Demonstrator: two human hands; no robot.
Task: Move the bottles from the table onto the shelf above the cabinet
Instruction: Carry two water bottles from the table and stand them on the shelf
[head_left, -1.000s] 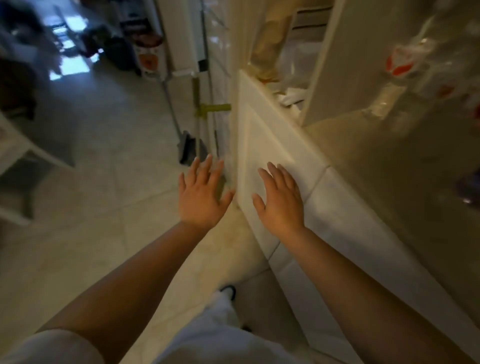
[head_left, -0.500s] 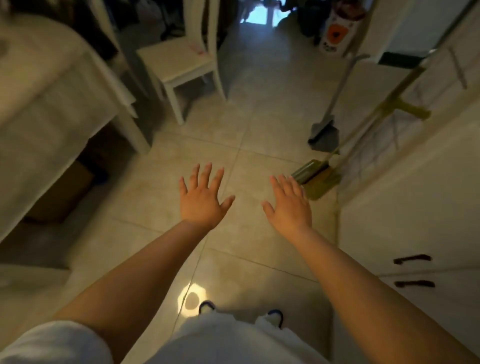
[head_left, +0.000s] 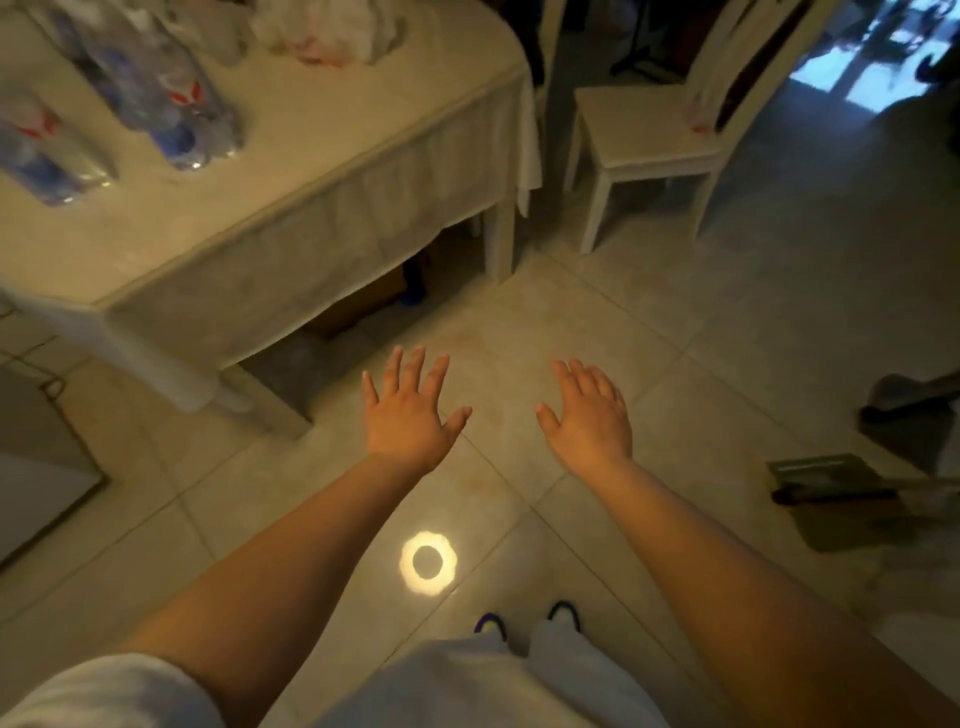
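Fingers spread on both sides, left hand (head_left: 408, 415) and right hand (head_left: 589, 415) just hanging over the floor tiles (head_left: 675, 364), holding nothing. Looks like the walk-up-and-grab stage. The bottles (head_left: 156, 93) lie on the table (head_left: 322, 156) up to the left, well out of reach, so next is probably stepping closer and reaching. Labels show red and blue marks, too blurry to read

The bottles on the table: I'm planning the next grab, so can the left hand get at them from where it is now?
Probably yes, after a reach. The left hand is open, holds nothing and hangs over the floor past the table corner. The bottles lie up and to its left, with nothing visible in between.
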